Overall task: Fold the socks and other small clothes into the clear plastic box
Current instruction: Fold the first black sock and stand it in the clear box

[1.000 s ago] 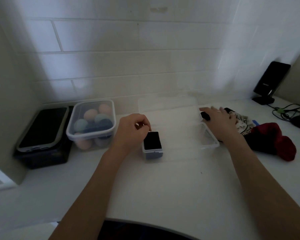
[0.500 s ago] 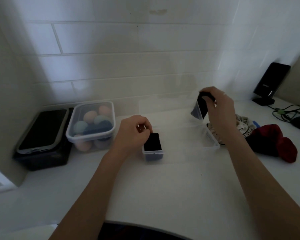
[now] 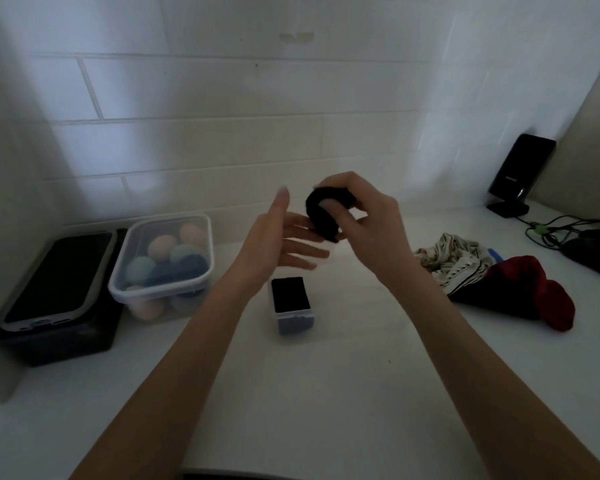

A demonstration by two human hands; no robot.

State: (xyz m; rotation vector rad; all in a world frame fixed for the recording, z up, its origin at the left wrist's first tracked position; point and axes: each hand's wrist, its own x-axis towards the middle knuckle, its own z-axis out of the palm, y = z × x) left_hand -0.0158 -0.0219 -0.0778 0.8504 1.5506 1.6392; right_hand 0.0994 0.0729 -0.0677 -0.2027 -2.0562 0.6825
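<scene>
right hand [image 3: 368,220] fingers curled round rolled black sock [image 3: 326,213] mid-frame, left hand [image 3: 278,237] fingers spread flat beside it, prob to catch and fold

A white tabletop [image 3: 326,393] meets a wall of large pale tiles [image 3: 222,91], dimly lit, with soft light patches across it.

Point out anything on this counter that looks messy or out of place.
The patterned cloth and red garment lie crumpled in an unfolded heap at the right. The right hand grips a black rolled sock in mid-air. Nothing looks spilled or broken.
</scene>
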